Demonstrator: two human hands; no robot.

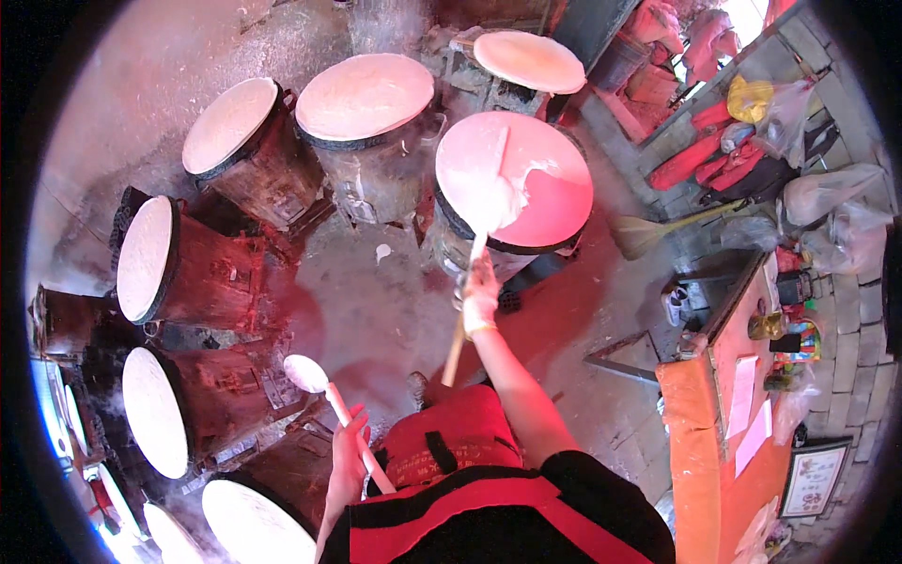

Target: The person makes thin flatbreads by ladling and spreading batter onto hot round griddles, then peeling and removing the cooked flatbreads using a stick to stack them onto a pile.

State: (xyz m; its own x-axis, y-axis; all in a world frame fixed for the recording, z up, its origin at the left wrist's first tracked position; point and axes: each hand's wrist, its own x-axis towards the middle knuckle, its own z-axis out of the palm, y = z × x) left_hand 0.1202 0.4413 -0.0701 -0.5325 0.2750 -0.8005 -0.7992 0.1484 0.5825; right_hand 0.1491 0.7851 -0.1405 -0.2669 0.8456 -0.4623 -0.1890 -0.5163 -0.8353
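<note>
My right hand [481, 299] grips the long wooden handle of a spreader [504, 151], whose flat blade lies in white batter [468, 169] on a round griddle [561, 204]. Batter covers the left part of that plate, while its right part shows bare under red light. Lower left, my left hand [347, 448] is closed round the pale handle of a ladle [306, 374], its bowl coated white and held over the floor. The griddle rests on a drum-shaped stove [451, 243].
More drum stoves topped with pale round sheets curve around the left, including a near-left one [257, 525]. Another griddle [528, 62] stands behind. At right are a broom [638, 233], a metal frame [620, 359] and a table with an orange cover [694, 451].
</note>
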